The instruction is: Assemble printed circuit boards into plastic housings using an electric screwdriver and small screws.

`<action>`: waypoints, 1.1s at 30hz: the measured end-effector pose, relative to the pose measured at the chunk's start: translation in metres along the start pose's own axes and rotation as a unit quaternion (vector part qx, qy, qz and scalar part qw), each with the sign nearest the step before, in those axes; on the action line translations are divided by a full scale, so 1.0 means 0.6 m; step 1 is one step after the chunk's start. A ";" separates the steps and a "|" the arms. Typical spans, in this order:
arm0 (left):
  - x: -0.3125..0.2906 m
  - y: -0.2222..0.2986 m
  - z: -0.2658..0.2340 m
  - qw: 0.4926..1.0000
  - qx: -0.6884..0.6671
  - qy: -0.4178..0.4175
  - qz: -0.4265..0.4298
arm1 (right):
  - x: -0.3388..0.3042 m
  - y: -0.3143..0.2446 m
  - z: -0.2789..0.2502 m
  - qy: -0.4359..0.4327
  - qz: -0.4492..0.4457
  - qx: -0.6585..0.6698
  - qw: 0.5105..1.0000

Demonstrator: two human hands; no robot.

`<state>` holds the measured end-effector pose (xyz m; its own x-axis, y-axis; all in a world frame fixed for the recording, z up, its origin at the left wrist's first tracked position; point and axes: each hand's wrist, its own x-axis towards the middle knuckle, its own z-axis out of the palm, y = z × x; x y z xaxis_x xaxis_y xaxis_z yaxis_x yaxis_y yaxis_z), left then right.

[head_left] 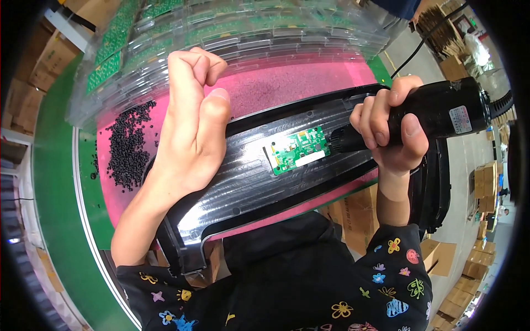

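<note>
A long black plastic housing (237,193) lies across the pink mat in front of me, its inside facing up. Near its middle sits a green circuit board (301,150) with a white strip along one edge. My right hand (389,124) is wrapped around a black corded electric screwdriver (441,107), tilted nearly flat. The tool's nose points left, at the board's right end; whether it touches is hard to see. Over the housing's left part, my left hand (193,121) is raised with fingers curled in and thumb bent. Whatever those fingers may hold is hidden.
Small black screws (127,146) are heaped at the mat's left side. Stacked clear trays (248,41) of green boards rise behind the pink mat (326,71). More black plastic parts (433,193) stand at the right. Another person (400,6) shows partly at the top right.
</note>
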<state>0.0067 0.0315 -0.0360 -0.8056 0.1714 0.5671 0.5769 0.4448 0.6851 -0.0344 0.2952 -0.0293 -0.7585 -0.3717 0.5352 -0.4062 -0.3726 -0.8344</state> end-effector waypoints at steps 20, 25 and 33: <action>-0.006 -0.003 -0.033 0.924 0.286 -0.255 -0.003 | 0.072 -0.015 -0.029 0.246 0.227 0.218 0.916; -0.018 0.004 -0.034 0.875 0.286 -0.371 -0.122 | 0.039 -0.085 0.025 0.192 0.190 0.121 0.955; -0.019 -0.005 -0.045 0.869 0.301 -0.372 -0.124 | 0.118 -0.225 0.276 -0.280 -0.141 -0.422 0.851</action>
<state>0.0176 0.0043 -0.0323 -0.8886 0.4256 -0.1710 0.3780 0.8907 0.2526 0.0513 0.1784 0.1433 -0.3045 -0.8037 0.5113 -0.9322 0.1410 -0.3335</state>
